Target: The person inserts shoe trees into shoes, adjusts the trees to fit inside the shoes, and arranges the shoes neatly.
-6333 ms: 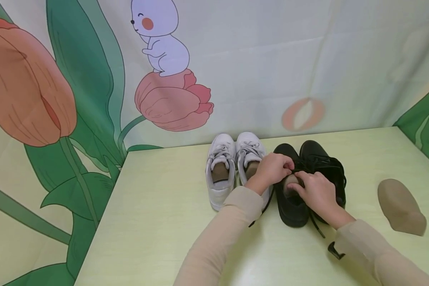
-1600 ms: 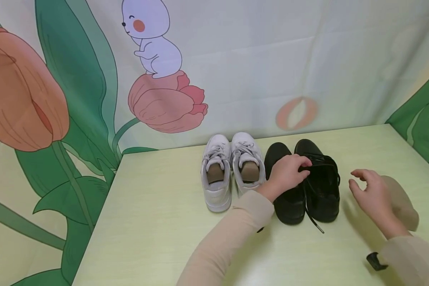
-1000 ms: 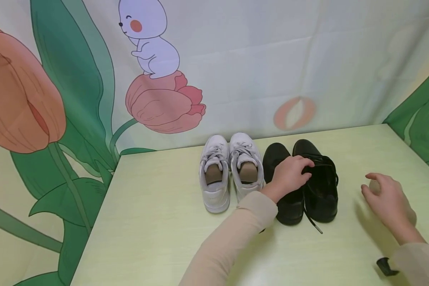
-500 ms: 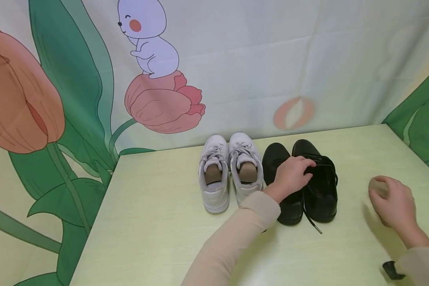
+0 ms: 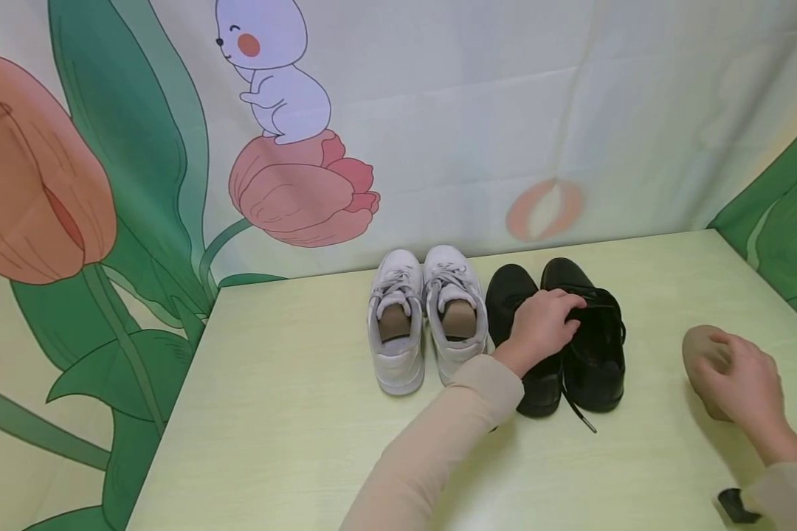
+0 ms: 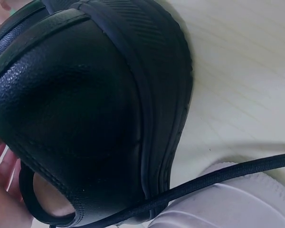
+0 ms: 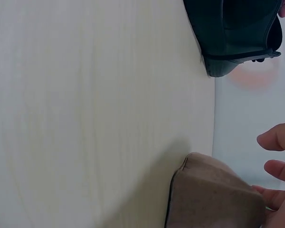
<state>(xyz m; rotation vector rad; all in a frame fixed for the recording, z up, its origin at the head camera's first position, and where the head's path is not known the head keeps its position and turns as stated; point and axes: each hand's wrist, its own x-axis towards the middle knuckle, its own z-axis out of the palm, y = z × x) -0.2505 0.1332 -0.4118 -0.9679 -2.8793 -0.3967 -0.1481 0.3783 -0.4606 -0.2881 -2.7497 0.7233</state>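
Note:
My left hand (image 5: 543, 324) lies over the black shoe pair, fingers curled at the tongue of the right black shoe (image 5: 594, 369). The left black shoe (image 5: 538, 398) is partly hidden under that hand; it fills much of the left wrist view, with fingers behind it at the left edge. At the right, my right hand (image 5: 747, 380) reaches over a brown toe-shaped shoe insert (image 5: 697, 358) on the table. In the right wrist view its fingers are spread, one close against the insert (image 7: 213, 199); whether it touches cannot be told.
Two white sneakers (image 5: 396, 361) stand left of the black pair, each with a brown insert (image 5: 458, 320) inside. A loose black lace (image 5: 581, 417) trails from the black shoes. Behind the pale table (image 5: 272, 413) hangs a printed cloth (image 5: 438, 147).
Both hands worked together at the left black shoe earlier. The left hand then shifted to the right shoe's tongue and stayed; the right hand moved rightward over the loose insert.

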